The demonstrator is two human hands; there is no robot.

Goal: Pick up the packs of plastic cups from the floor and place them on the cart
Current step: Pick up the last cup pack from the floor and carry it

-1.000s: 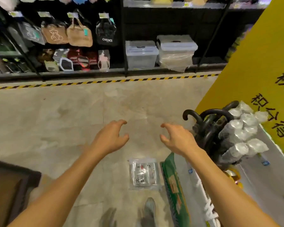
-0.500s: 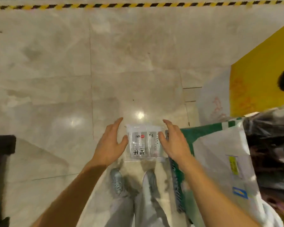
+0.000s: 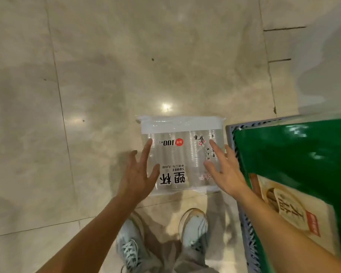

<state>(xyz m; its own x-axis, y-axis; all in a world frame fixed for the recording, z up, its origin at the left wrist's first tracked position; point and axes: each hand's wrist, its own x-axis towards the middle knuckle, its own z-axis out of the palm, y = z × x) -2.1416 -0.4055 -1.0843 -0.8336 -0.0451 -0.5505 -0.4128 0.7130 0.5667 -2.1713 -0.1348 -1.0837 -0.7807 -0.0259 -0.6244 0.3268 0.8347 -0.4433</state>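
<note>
**Tiled floor (image 3: 106, 75), pack not yet lifted**

Glossy tiles carry the pack of cups (image 3: 182, 154), lying flat at centre. The left hand (image 3: 138, 174) at its 8 o'clock and the right hand (image 3: 224, 170) at its 4 o'clock are spread wide, gripping nothing. The cart (image 3: 229, 133) waits at 3 o'clock; lifting and placing remain

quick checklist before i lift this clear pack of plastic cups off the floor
1. Clear plastic-wrapped pack of cups lies flat on the beige tiled floor: ok.
2. Left hand at the pack's left edge, fingers spread: ok.
3. Right hand over its right side, fingers spread: ok.
4. Fingers curled round the pack: not ok, both hands open.
5. Free room on the grey cart: cannot tell; a green bag fills the visible part.
</note>
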